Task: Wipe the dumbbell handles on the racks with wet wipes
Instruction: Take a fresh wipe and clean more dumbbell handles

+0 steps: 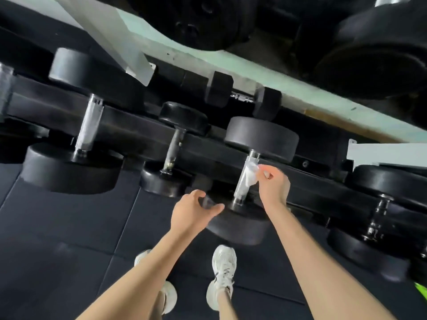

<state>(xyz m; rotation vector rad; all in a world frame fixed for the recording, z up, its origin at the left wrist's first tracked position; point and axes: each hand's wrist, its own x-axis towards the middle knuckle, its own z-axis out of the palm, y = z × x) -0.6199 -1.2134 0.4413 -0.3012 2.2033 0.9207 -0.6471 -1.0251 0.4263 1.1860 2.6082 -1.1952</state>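
Note:
A black dumbbell with a chrome handle lies across the low black rack in the middle of the view. My right hand pinches a white wet wipe against the right side of that handle. My left hand hovers just left of the dumbbell's near head, fingers loosely curved and holding nothing. Two more chrome handles show to the left, a thick one and a thin one. Another dumbbell handle sits at the right.
A pale green upper rack rail runs overhead with large black dumbbells on it. A small hex dumbbell lies behind the low rack. My white shoes stand on black rubber floor tiles.

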